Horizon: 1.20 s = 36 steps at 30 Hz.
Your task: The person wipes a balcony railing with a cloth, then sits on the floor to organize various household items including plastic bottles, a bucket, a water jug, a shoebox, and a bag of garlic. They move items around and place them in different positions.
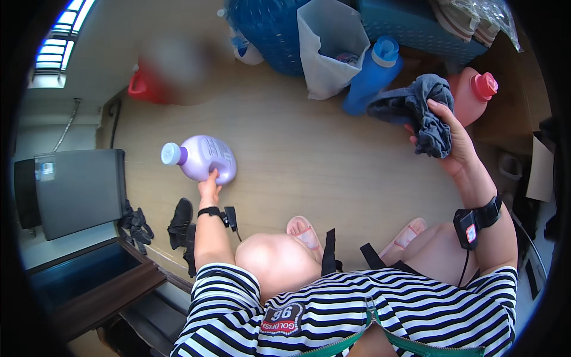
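Note:
My left hand (209,187) is at the handle of a purple plastic detergent bottle (200,156) with a pale blue cap, its fingers at the grip opening. The bottle is tilted, cap towards the left. In my right hand (455,143) is a bunched dark grey cloth (424,111), raised at the right. Beyond the cloth are a pink bottle (468,96) with a red-pink cap and a blue bottle (372,78). The underside of the purple bottle and part of my right fingers are hidden.
A white bag (325,67), a large blue plastic container (267,26) and a teal basket (410,35) with shoes (464,22) line the far side. A red container (149,85) is partly behind a blur. Black shoes (180,223) lie left of my knee, near a grey bin-like box (80,192).

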### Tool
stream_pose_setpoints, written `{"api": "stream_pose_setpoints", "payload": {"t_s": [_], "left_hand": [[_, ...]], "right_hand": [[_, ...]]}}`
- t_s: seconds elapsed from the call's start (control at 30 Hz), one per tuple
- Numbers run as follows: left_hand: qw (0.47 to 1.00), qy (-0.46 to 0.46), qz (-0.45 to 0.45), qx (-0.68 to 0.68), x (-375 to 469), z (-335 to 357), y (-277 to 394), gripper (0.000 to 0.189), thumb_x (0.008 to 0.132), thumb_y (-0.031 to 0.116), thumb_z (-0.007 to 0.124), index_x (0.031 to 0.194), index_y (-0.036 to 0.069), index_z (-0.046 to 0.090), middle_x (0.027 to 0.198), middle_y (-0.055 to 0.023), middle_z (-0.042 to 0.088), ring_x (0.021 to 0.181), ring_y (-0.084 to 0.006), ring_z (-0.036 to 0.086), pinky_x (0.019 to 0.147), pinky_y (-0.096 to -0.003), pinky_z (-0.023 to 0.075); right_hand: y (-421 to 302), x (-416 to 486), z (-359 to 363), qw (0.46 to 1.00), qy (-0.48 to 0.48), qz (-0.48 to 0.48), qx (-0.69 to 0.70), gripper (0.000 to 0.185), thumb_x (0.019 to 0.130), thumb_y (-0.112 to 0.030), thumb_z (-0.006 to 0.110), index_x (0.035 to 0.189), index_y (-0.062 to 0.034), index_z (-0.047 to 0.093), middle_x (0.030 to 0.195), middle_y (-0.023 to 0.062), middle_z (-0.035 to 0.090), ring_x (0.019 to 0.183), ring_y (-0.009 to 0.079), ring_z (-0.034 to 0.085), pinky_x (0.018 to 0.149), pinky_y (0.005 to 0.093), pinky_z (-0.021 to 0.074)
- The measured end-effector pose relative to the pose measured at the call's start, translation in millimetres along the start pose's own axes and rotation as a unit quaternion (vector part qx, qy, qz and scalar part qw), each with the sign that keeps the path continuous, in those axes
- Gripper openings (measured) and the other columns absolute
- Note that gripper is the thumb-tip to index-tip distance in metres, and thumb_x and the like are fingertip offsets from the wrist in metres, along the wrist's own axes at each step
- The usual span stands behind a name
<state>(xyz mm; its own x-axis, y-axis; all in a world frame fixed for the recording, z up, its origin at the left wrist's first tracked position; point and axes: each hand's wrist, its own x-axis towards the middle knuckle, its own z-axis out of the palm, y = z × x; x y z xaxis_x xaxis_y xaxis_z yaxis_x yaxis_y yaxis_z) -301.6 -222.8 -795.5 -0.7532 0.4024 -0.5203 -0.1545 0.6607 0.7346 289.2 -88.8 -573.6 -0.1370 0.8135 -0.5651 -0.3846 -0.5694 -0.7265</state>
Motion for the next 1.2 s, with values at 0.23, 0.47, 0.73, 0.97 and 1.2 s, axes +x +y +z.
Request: {"api": "stream_pose_setpoints", "payload": {"t_s": [0.23,0.47,0.73,0.97,1.2], "left_hand": [[0.792,-0.084,0.141,0.588,-7.4,-108.3,57.4,0.035,0.069,0.021,0.084,0.098,0.002,0.075,0.093,-0.0124,0.074,0.086,-0.0228,0.070,0.078,-0.0358,0.0538],[0.748,-0.087,-0.001,0.659,-144.0,-78.3,238.6,0.026,0.076,0.028,0.082,0.086,0.006,0.073,0.077,-0.0053,0.070,0.068,-0.0208,0.065,0.053,-0.0403,0.0532],[0.884,-0.042,0.063,0.461,-86.2,-48.2,245.1,0.031,0.081,0.033,0.079,0.098,0.009,0.069,0.084,-0.0024,0.066,0.082,-0.0221,0.065,0.069,-0.0483,0.0555],[0.948,-0.056,0.123,0.289,29.8,-32.3,125.2,0.032,0.079,0.036,0.080,0.092,0.010,0.067,0.079,-0.0014,0.064,0.073,-0.0202,0.062,0.064,-0.0446,0.0516],[0.988,0.078,0.089,0.099,136.6,-71.7,118.8,0.035,0.077,0.041,0.081,0.086,0.010,0.068,0.076,-0.0005,0.064,0.065,-0.0180,0.058,0.054,-0.0396,0.0455]], "right_hand": [[20.7,29.0,5.8,0.991,-0.098,0.053,0.074,0.059,0.082,-0.038,0.077,0.124,-0.0048,0.052,0.099,0.0107,0.064,0.084,0.0218,0.066,0.065,0.0337,0.0587],[54.7,40.8,11.4,0.986,-0.120,0.057,0.100,0.052,0.082,-0.024,0.077,0.123,-0.0058,0.052,0.104,0.0072,0.063,0.091,0.0159,0.064,0.077,0.0312,0.0547],[34.4,23.8,-3.1,0.993,-0.091,0.067,0.046,0.044,0.085,-0.026,0.075,0.117,-0.0068,0.052,0.090,0.0045,0.063,0.071,0.0147,0.064,0.063,0.0309,0.0549],[23.2,17.7,15.6,0.997,-0.011,0.066,-0.030,0.054,0.085,-0.034,0.073,0.125,-0.0045,0.051,0.098,0.0098,0.064,0.084,0.0214,0.066,0.062,0.0331,0.0584],[24.8,12.7,87.4,0.990,-0.008,0.041,-0.133,0.058,0.081,-0.027,0.073,0.129,-0.0062,0.046,0.105,0.0099,0.061,0.085,0.0223,0.067,0.064,0.0379,0.0608]]}}
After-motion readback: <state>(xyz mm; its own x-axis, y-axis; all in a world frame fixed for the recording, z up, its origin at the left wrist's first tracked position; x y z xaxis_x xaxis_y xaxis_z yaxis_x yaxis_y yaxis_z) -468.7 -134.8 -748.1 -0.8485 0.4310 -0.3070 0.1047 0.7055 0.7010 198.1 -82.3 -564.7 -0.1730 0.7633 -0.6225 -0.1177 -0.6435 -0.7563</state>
